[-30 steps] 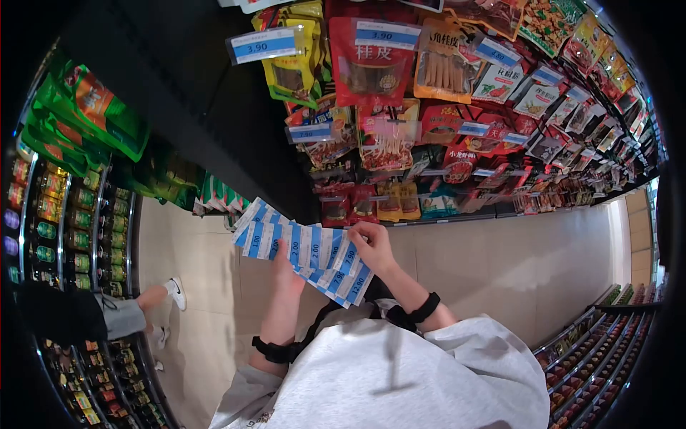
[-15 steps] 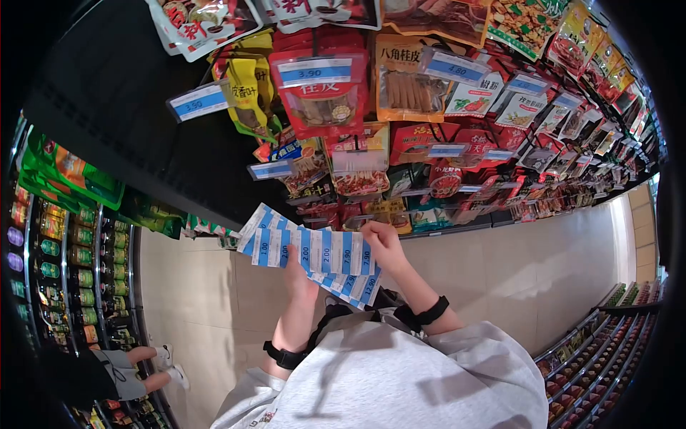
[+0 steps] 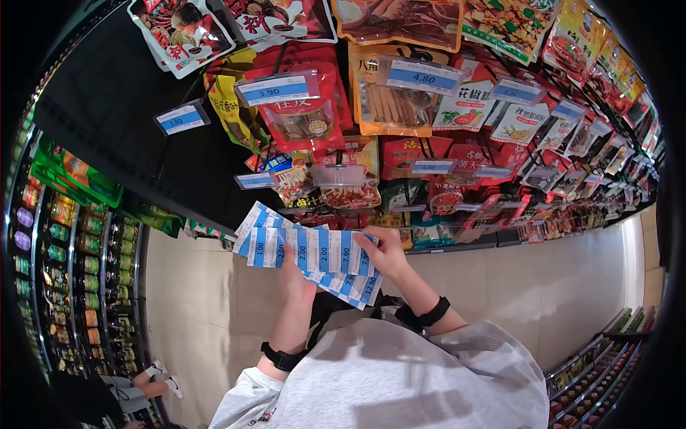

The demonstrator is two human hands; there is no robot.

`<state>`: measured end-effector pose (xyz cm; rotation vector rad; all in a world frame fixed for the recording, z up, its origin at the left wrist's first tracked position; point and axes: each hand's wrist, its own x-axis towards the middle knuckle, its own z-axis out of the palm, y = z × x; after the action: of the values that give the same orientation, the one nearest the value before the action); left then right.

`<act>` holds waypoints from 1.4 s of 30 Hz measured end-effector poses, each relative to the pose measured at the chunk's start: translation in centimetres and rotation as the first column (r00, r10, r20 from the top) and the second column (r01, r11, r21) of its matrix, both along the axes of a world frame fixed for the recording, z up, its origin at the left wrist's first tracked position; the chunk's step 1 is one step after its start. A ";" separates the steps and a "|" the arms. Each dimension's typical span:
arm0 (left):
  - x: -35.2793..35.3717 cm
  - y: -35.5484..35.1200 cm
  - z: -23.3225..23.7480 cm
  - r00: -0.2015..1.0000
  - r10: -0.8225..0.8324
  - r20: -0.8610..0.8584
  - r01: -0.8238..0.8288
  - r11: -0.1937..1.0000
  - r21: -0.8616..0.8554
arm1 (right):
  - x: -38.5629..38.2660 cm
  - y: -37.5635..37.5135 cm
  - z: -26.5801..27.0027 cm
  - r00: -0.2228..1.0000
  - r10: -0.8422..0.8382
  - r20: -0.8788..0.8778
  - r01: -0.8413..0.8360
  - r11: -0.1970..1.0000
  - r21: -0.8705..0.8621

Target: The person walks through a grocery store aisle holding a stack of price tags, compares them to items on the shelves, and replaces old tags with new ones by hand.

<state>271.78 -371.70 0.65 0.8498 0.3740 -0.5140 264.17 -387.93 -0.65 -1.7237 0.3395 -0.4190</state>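
Several overlapping sheets of blue and white price labels (image 3: 314, 250) are fanned out in front of my body. My left hand (image 3: 291, 275) grips them from below, its thumb lying on the top sheet near the "2.00" labels. At the right end, my right hand (image 3: 386, 254) pinches the top sheet by the "7.90" labels. Lower sheets stick out beneath, one reading "12.90". Beyond the hands hang a red spice bag (image 3: 300, 125) behind a "3.90" tag (image 3: 276, 89) and an orange bag (image 3: 393, 104) behind a "4.80" tag (image 3: 425, 76).
Hanging packets fill the rack ahead and to the right. Shelves of jars (image 3: 89, 286) stand at the left, and more shelves (image 3: 600, 365) at the lower right. A person in grey shorts (image 3: 128, 395) is at the lower left. Pale floor tiles (image 3: 500, 286) lie below.
The view has shifted, so the hanging packets appear further left. My right thumb has moved onto the top sheet's upper right corner. The person at the lower left appears lower in view.
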 end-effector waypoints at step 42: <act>0.5 -1.3 -1.9 0.996 0.035 -0.080 -0.040 0.997 -0.065 | 1.1 -1.4 -0.2 0.968 -0.198 -0.156 0.150 0.949 -0.276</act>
<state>272.28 -373.04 -1.22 0.7579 0.4420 -0.5239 265.29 -389.30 -0.86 -2.0055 0.5953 -0.4513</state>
